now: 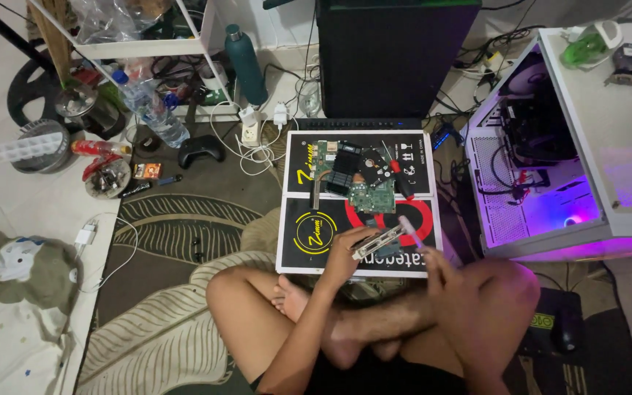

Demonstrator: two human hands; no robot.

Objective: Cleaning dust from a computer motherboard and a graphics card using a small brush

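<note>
Person sat cross-legged on a patterned rug [177,234], lower centre of the frame, bare knees out to both sides.

Left hand [345,256] gripped a long, narrow metal part [380,241], fingers closed around its near end. The part looked silvery-grey, flat and bracket-like, with slots or ridges along its length; it lay tilted, rising from lower left to upper right. Finer detail too blurred to tell.

Right hand [433,260] held a slim tool [409,228] with a pale pinkish handle, fingers closed on it, its upper end just beside the far end of the metal part. Whether the tip touched the part, could not tell.

Both hands hovered over the near edge of a flat black box [309,234] printed with a yellow ring and a red ring, serving as the work surface at frame centre. A second black box [301,157] lay just above it, carrying a green circuit board [371,196], a dark finned block [344,170] and a red-handled screwdriver [398,172].

Right of frame: an open white computer case [550,183], lit purple inside. Upper centre: a tall black tower [389,58]. Upper left: a teal bottle [246,66], a clear plastic bottle [151,110], a black game controller [200,150] and white cables [254,143] on the floor.
</note>
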